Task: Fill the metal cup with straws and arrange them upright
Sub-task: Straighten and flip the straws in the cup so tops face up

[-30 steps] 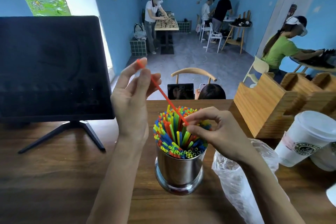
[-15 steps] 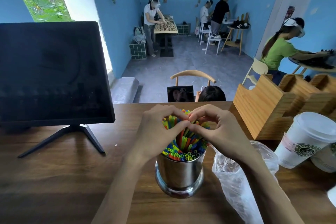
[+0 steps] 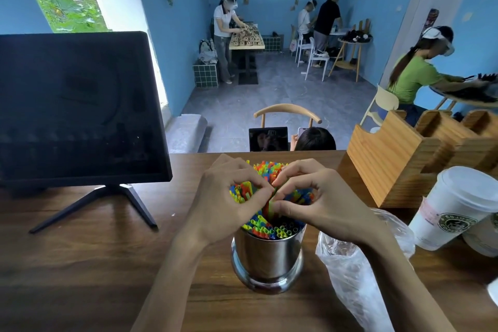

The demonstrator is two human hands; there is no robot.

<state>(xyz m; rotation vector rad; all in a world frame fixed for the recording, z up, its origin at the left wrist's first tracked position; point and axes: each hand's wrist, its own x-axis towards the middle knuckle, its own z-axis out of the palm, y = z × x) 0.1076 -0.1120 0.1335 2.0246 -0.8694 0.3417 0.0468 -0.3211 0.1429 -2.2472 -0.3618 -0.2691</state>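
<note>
A shiny metal cup (image 3: 268, 256) stands on the wooden table (image 3: 80, 264) in front of me, packed with a bundle of colourful straws (image 3: 269, 228) that stand upright. My left hand (image 3: 229, 197) curls round the left side of the straw tops, thumb and forefinger forming a ring. My right hand (image 3: 320, 197) mirrors it on the right side, and its fingertips pinch straws in the middle of the bundle. The fingertips of both hands meet above the cup's centre. The far straws poke out above my fingers.
A crumpled clear plastic bag (image 3: 353, 272) lies just right of the cup. A dark monitor on a stand (image 3: 78, 110) fills the left. A wooden holder (image 3: 404, 159) and a white lidded paper cup (image 3: 452, 207) stand at the right. Other people work in the room behind.
A second ago my left hand held a red straw high while the right steered its lower end into the bundle. That straw went down into the cup, and both hands closed round the straw tops.
</note>
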